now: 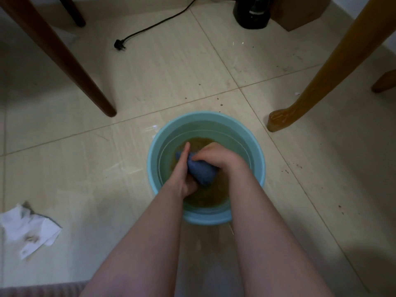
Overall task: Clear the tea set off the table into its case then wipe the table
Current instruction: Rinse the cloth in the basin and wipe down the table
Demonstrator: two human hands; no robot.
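Observation:
A light blue basin (255, 151) stands on the tiled floor, holding brownish water. Over it both my hands grip a bunched blue cloth (202, 171). My left hand (184, 170) holds the cloth's lower left side, with one finger pointing straight out. From above right, my right hand (214, 156) is clenched around the cloth. The tea set, its case and the table top are out of view.
A dark wooden leg (70, 63) slants at the left, and a lighter wooden leg (317, 78) at the right. A black cord with a plug (120, 44) lies on the floor beyond. A black appliance (252, 12) stands at the back. Crumpled white paper (27, 228) lies at the left.

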